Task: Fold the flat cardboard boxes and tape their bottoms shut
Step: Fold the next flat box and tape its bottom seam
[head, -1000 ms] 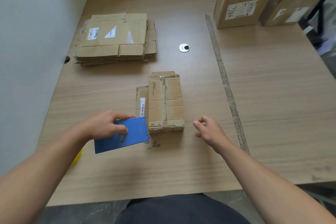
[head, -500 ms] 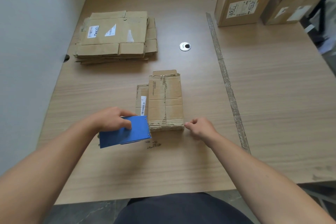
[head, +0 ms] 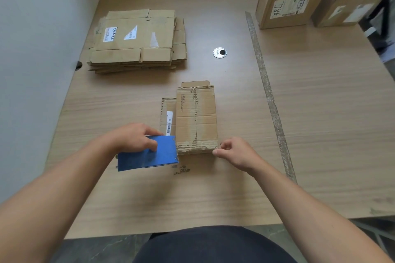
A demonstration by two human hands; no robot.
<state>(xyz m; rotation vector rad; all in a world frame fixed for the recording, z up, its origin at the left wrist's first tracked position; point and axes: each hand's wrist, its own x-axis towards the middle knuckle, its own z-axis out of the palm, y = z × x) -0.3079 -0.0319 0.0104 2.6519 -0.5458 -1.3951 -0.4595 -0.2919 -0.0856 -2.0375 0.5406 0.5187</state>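
Note:
A small folded cardboard box (head: 196,117) lies on the table in front of me, with torn old tape marks along its top. My left hand (head: 132,139) grips a blue tape dispenser (head: 149,153), whose front edge touches the box's near left corner. My right hand (head: 235,153) has its fingers curled. Its thumb and index fingertip pinch at the box's near right corner. No tape strip is visible between the two hands.
A stack of flat cardboard boxes (head: 136,40) lies at the back left near the wall. Two upright open boxes (head: 286,0) (head: 350,0) stand at the back right. A metal cable grommet (head: 219,52) and a worn tape line (head: 267,92) mark the wooden table (head: 320,124).
My right hand moved left to the box's near right corner. My left hand brought the blue dispenser forward against the box's near left corner.

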